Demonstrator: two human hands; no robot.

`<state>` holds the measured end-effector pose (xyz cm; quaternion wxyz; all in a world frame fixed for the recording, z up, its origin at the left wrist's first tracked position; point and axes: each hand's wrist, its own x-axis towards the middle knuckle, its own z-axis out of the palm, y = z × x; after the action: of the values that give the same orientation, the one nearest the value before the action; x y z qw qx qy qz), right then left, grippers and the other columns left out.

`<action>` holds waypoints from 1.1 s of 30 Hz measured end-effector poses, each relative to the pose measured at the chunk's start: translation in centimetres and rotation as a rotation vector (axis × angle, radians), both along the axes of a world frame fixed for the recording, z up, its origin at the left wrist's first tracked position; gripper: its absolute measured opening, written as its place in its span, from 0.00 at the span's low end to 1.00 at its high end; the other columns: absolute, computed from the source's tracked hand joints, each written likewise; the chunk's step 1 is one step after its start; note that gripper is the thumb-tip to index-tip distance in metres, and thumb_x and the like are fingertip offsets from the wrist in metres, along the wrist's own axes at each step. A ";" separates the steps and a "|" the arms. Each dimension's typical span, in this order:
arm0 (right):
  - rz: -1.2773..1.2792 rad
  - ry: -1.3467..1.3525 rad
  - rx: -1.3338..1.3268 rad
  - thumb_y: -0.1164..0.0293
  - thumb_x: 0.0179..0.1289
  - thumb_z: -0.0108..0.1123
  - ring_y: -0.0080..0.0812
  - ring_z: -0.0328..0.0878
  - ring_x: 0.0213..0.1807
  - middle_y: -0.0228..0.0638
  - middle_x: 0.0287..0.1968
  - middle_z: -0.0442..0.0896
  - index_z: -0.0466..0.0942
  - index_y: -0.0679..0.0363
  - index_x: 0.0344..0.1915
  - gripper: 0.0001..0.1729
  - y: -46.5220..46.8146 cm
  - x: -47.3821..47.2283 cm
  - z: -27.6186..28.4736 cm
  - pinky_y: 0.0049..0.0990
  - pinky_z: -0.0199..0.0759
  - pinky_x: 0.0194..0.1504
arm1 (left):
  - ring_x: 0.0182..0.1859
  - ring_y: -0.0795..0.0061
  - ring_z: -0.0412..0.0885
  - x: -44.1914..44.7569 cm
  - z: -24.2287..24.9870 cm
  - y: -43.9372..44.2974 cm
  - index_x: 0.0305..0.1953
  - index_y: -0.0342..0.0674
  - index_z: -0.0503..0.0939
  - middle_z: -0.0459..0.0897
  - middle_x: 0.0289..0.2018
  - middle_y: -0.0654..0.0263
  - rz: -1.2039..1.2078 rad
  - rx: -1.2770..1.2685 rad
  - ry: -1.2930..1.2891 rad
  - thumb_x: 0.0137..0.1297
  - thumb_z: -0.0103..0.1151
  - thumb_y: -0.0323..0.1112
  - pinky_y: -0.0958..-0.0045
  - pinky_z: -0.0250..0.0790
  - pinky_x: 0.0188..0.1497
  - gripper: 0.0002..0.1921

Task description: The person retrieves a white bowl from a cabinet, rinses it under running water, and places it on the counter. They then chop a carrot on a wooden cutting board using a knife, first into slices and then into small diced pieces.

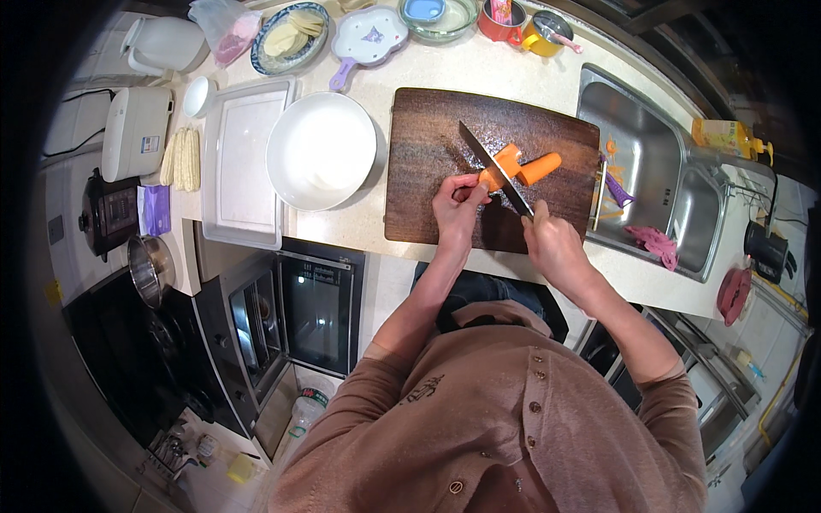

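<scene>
A peeled carrot lies in pieces on the dark wooden cutting board [430, 128]. My right hand [553, 240] grips the handle of a kitchen knife [478, 142], whose blade slants across the carrot piece [507, 160] nearest my left hand. With bent fingertips my left hand [458, 199] holds the near end of that piece, left of the blade. Another carrot piece [541, 168] rests just to the right, apart from both hands. How deep the blade sits in the carrot cannot be told from above.
Left of the board stand a white bowl [321, 152] and a lidded plastic container [240, 167]. Behind are a plate of round wrappers [290, 40], a purple dish [369, 38] and mugs [502, 22]. The steel sink [632, 122] at right holds a purple peeler [619, 190] and pink cloth [653, 245].
</scene>
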<state>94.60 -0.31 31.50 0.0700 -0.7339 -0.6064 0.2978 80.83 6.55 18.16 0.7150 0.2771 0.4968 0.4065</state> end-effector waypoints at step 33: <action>-0.080 0.155 0.215 0.72 0.71 0.55 0.63 0.80 0.30 0.61 0.23 0.79 0.68 0.73 0.42 0.13 2.4 1.1 -9.9 0.53 0.73 0.33 | 0.35 0.74 0.84 -0.4 0.0 0.4 0.48 0.33 0.78 0.84 0.39 0.61 -0.048 -0.010 -0.027 0.66 0.66 0.24 0.74 0.76 0.43 0.12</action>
<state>95.67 2.08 21.56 0.2068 -0.7205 -0.5978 0.2840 80.45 6.91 18.19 0.7326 0.2799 0.4820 0.3906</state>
